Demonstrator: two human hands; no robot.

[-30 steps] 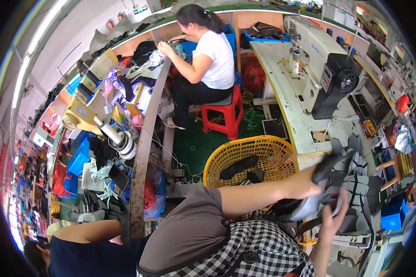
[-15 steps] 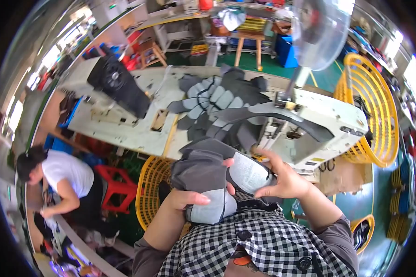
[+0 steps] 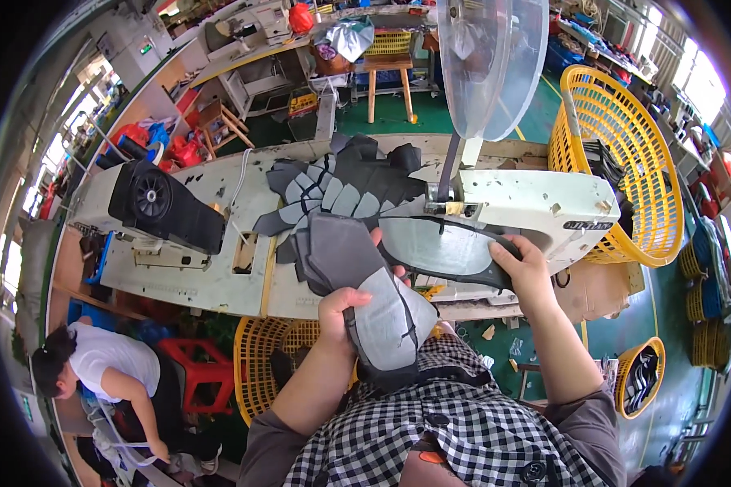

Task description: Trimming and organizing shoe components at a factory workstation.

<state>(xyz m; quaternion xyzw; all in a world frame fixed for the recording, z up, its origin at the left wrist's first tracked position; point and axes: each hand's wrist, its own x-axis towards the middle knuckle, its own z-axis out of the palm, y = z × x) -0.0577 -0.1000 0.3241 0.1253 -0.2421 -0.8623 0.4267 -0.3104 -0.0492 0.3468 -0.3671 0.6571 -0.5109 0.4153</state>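
Thumb and fingers of the left hand (image 3: pixel 339 315) are closed around a thick stack of flat dark-grey pieces with pale-grey panels (image 3: pixel 390 316), fingertips showing past its right edge. The right hand (image 3: pixel 528 266) pinches, thumb uppermost, the right end of a long curved dark-grey piece with a pale-grey panel (image 3: pixel 434 245); this piece's left end lies just beside the left hand's fingertips. The stack slants, its lower end over a black-and-white checked garment (image 3: pixel 430 414).

Beyond the hands, a spread heap of grey cut pieces (image 3: pixel 345 183) lies on a long off-white worktable (image 3: pixel 179 288). To its left stands a white sewing machine with a black wheel housing (image 3: pixel 158 203), to its right a white machine arm (image 3: pixel 536 193). Farther right is a large yellow lattice plastic basket (image 3: pixel 664 199). At lower left, a person in a white shirt (image 3: pixel 126 361) bends beside a red plastic stool (image 3: pixel 203 373).
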